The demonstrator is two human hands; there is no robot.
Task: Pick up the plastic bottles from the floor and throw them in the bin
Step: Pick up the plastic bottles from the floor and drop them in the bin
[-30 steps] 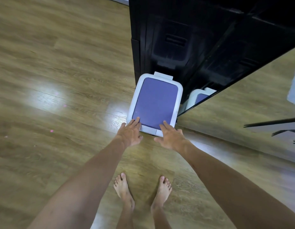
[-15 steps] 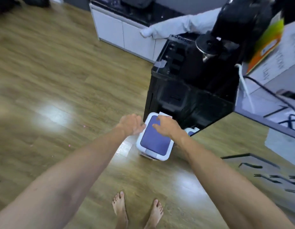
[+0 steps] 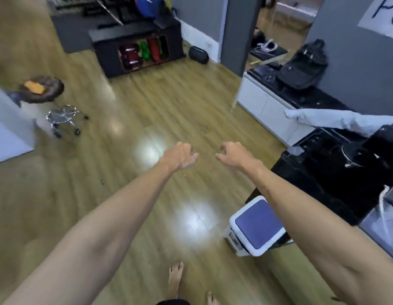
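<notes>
Bottles aren't anywhere on the wooden floor (image 3: pixel 129 111) as far as I can tell, though it's pretty blurry. Left hand (image 3: pixel 180 157) and right hand (image 3: pixel 233 156) hang out front, loosely curled, holding nothing, probably since the bin (image 3: pixel 256 227), lid down, sits low right.

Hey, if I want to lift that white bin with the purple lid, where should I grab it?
Probably with both hands on the white rim of the bin, one on each long side, coming from above. The purple lid is flat and shut, with no handle in view, and black furniture blocks the far side.
</notes>
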